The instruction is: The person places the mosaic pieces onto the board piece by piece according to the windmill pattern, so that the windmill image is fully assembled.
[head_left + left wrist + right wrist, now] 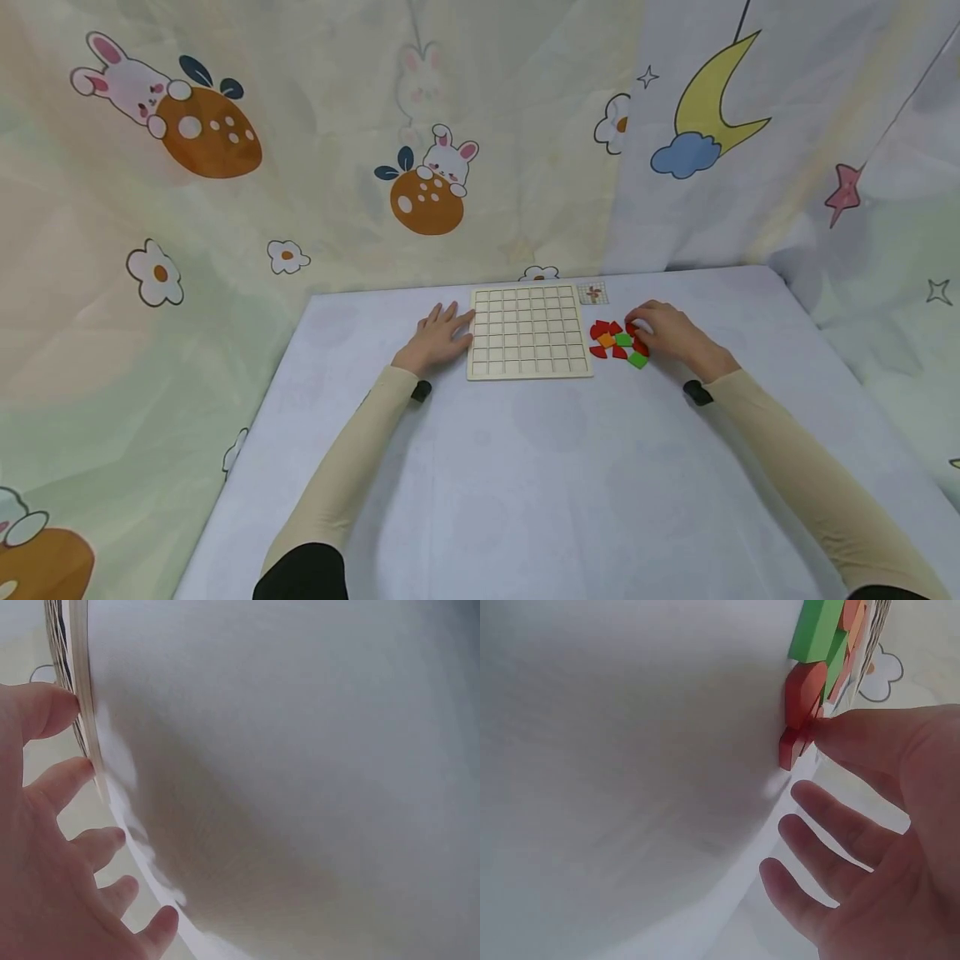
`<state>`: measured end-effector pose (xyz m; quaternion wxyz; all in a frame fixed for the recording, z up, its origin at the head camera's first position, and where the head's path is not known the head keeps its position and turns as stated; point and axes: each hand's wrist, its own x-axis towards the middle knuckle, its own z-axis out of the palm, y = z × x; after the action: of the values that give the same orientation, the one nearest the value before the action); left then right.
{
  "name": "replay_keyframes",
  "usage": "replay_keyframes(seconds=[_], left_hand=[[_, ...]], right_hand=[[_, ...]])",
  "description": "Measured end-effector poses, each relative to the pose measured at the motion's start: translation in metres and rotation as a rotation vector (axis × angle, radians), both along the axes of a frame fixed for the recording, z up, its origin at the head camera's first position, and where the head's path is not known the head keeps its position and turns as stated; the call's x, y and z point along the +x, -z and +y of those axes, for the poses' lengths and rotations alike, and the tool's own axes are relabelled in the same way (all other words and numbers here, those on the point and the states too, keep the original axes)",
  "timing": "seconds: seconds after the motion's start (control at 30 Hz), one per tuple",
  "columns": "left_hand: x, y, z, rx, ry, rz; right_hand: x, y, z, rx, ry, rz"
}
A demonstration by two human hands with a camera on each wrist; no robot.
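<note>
A pale wooden grid board (530, 333) lies flat on the white table. My left hand (435, 340) rests beside its left edge with fingers spread; the thumb (56, 712) and forefinger (67, 780) touch the board's side. To the right of the board lies a small cluster of red, green and orange blocks, including a green block (638, 360) and an orange block (606, 340). At the cluster's right side, my right hand (672, 333) pinches a red block (790, 748) between thumb and forefinger, the forefinger mostly hidden behind the thumb. Its other fingers (795, 896) stay apart.
A small card (593, 293) with a reddish pattern on a grid lies by the board's top right corner. White cloth covers the table (525, 483). Behind it hangs a curtain (322, 167) printed with rabbits, flowers and a moon.
</note>
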<state>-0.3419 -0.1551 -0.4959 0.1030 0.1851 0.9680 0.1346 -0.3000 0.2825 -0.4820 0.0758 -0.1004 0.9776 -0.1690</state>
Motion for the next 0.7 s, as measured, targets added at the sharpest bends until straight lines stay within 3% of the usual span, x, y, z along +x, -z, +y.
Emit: replay_keyframes(seconds=[0.33,0.7], left_hand=[[0.003,-0.003,0.0,0.02,-0.011,-0.011],[0.0,-0.002,0.0,0.02,-0.014,-0.019]], right_hand=[[-0.006,-0.002,-0.002,-0.005,-0.008,0.024],[-0.011,-0.008,-0.008,-0.049,0.05,-0.021]])
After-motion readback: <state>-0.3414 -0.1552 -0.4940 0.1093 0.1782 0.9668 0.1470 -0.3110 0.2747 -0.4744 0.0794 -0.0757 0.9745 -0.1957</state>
